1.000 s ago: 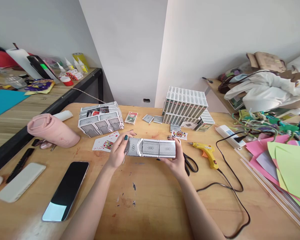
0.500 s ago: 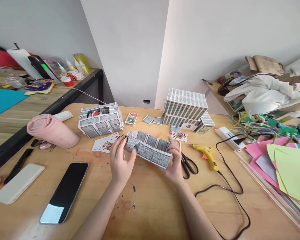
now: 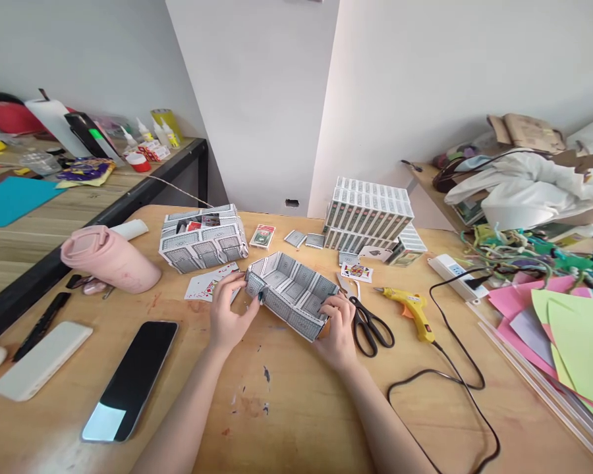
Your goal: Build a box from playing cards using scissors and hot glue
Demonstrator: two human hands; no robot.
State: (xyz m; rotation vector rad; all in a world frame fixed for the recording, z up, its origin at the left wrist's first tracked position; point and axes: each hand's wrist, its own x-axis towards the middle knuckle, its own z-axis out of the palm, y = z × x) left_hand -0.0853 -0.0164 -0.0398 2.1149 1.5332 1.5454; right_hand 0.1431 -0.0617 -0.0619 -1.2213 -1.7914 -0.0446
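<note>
The card tray (image 3: 291, 295) — an open box built from grey-backed playing cards — sits at the centre of the frame on the table (image 3: 301, 408), gripped at both ends. The left hand (image 3: 227, 313) pinches its upper-left end, fingers (image 3: 250, 294) curled over the short wall; the right hand (image 3: 337, 322) clasps the lower-right end, fingers wrapped round the corner near the table surface. Both hands are closed on the tray, neither released. Its long axis runs diagonally from upper left to lower right, its open side turned up and slightly toward the camera, so the patterned inner walls show. The two hands lie about equally near it, one at each end.

Just right of the right hand lie black-handled scissors (image 3: 368, 326), nearly touching the wrist side, and beyond them a yellow glue gun (image 3: 408, 304) whose black cord (image 3: 454, 382) loops toward the lower right. Loose cards (image 3: 208, 284) lie just left of the left hand, with a second card box (image 3: 202, 240) above them. A stack of card packs (image 3: 368, 210) stands in the upper middle. Toward the left of the frame rest a pink bottle (image 3: 109, 258), a phone (image 3: 131, 378) and a white power bank (image 3: 42, 359) — all well apart from the tray. Coloured paper (image 3: 568, 329) crowds the right edge. The open room lies below the hands, toward the bottom centre, where the table is bare wood with a few dark marks.
</note>
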